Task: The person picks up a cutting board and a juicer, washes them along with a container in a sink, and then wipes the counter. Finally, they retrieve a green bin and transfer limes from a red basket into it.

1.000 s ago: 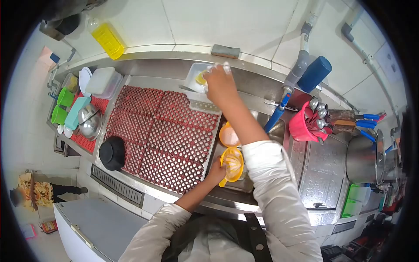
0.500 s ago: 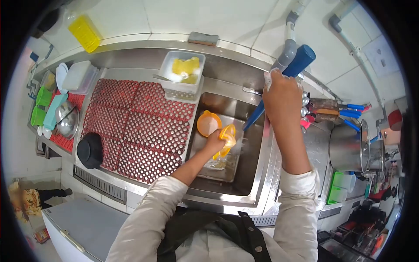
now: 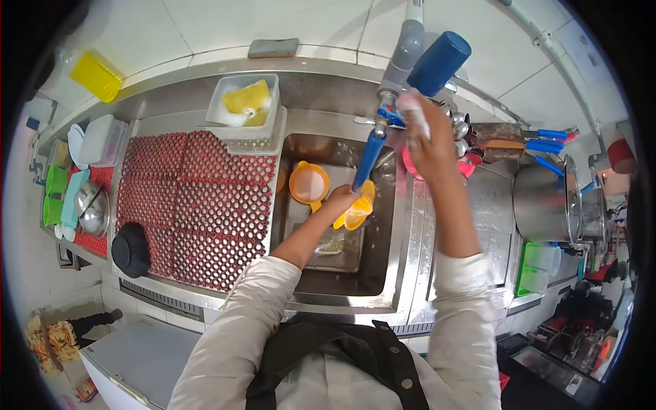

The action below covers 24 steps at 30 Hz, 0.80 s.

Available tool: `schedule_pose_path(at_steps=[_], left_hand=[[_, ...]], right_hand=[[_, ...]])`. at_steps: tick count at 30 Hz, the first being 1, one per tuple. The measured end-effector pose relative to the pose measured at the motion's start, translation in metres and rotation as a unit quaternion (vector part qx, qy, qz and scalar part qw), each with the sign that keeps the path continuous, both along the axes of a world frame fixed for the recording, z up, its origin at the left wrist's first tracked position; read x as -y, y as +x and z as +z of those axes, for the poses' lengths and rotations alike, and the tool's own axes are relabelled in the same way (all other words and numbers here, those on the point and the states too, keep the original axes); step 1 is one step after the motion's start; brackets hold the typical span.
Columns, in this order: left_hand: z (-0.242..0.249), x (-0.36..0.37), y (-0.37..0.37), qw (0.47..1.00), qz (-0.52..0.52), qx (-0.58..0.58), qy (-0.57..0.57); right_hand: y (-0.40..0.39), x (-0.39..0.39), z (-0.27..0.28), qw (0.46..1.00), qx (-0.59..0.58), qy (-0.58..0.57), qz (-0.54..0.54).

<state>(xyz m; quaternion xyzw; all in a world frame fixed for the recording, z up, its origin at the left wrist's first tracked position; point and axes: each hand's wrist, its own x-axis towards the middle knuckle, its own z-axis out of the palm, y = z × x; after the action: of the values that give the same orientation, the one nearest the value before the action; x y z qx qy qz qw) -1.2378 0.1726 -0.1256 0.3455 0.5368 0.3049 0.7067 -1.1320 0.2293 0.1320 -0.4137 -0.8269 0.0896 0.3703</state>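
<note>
My left hand point(image 3: 342, 199) is closed on an orange plastic strainer point(image 3: 359, 213), held over the metal sink point(image 3: 388, 273) below the end of a blue hose point(image 3: 369, 161). A second orange strainer point(image 3: 309, 183) with a pale mesh lies in the sink to its left. The hose hangs from a metal tap point(image 3: 381, 123) with a blue handle. Just right of that handle is my right hand point(image 3: 430, 133), holding nothing, its fingers stretched out and white suds on them. A metal tray point(image 3: 335, 260) sits at the sink bottom under the strainers.
A clear container point(image 3: 232, 130) with a yellow sponge point(image 3: 247, 98) and suds stands behind the sink. Red drain mats point(image 3: 198, 205) cover the left counter, with a black bowl point(image 3: 130, 250) at their edge. Ladles, blue-handled tools point(image 3: 545, 145) and a large pot point(image 3: 543, 205) stand right.
My right hand has come down, uncovering the tap and its blue handle. My left hand has brought the strainer up under the hose end. The view has shifted to the right.
</note>
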Motion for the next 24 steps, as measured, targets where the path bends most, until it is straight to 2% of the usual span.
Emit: schedule_pose_path(at_steps=[1,2,3,4,5,6,7,8,9,11,12,14,15,17,18,20,22,24], left_hand=[[-0.007,0.002,0.005,1.0,-0.001,0.002,-0.001],[-0.013,0.004,0.009,1.0,0.02,-0.014,0.001],[-0.019,0.006,0.011,0.999,0.041,-0.032,0.002],[-0.025,0.007,0.011,0.999,0.043,-0.032,0.001],[-0.033,0.01,0.011,0.994,0.078,0.061,-0.042],[-0.042,0.011,0.011,0.978,0.113,0.154,-0.084],[-0.056,0.01,0.011,0.978,0.113,0.153,-0.084],[-0.073,0.01,0.011,0.959,0.191,0.194,-0.081],[-0.082,0.009,0.009,0.931,0.268,0.233,-0.077],[-0.061,0.014,0.001,0.933,0.266,0.239,-0.049],[-0.061,0.016,-0.003,0.934,0.26,0.245,-0.021],[-0.077,0.013,-0.008,0.935,0.276,0.215,-0.063],[-0.074,0.012,-0.009,0.932,0.292,0.187,-0.103],[-0.066,0.01,-0.007,0.931,0.29,0.197,-0.105],[-0.06,0.008,-0.005,0.928,0.289,0.208,-0.106],[-0.079,0.003,0.002,0.917,0.312,0.23,-0.097],[-0.092,-0.006,0.015,0.902,0.336,0.256,-0.09],[-0.094,-0.019,0.037,0.858,0.481,0.128,-0.127]], right_hand=[[0.003,0.001,-0.029,0.975,-0.215,-0.042,-0.032],[0.008,0.006,-0.067,0.941,-0.285,-0.178,-0.045],[0.013,0.013,-0.103,0.883,-0.348,-0.31,-0.056],[-0.004,0.027,-0.125,0.813,-0.383,-0.396,-0.19],[-0.006,0.036,-0.173,0.759,-0.462,-0.431,-0.156],[-0.018,0.046,-0.179,0.645,-0.505,-0.542,-0.188],[-0.025,0.046,-0.199,0.572,-0.553,-0.576,-0.19],[-0.029,0.045,-0.227,0.493,-0.595,-0.605,-0.19],[-0.031,0.041,-0.251,0.493,-0.594,-0.607,-0.189],[-0.034,0.032,-0.29,0.486,-0.597,-0.63,-0.101],[-0.034,0.031,-0.296,0.484,-0.598,-0.631,-0.101],[-0.034,0.03,-0.306,0.395,-0.663,-0.634,-0.052],[-0.037,0.03,-0.31,0.393,-0.664,-0.634,-0.052],[-0.044,0.027,-0.317,0.473,-0.625,-0.607,-0.132],[-0.042,0.027,-0.313,0.473,-0.625,-0.607,-0.132],[-0.037,0.027,-0.295,0.488,-0.634,-0.594,-0.087],[-0.03,0.023,-0.285,0.472,-0.644,-0.587,-0.134],[-0.025,0.021,-0.281,0.456,-0.651,-0.579,-0.183]])
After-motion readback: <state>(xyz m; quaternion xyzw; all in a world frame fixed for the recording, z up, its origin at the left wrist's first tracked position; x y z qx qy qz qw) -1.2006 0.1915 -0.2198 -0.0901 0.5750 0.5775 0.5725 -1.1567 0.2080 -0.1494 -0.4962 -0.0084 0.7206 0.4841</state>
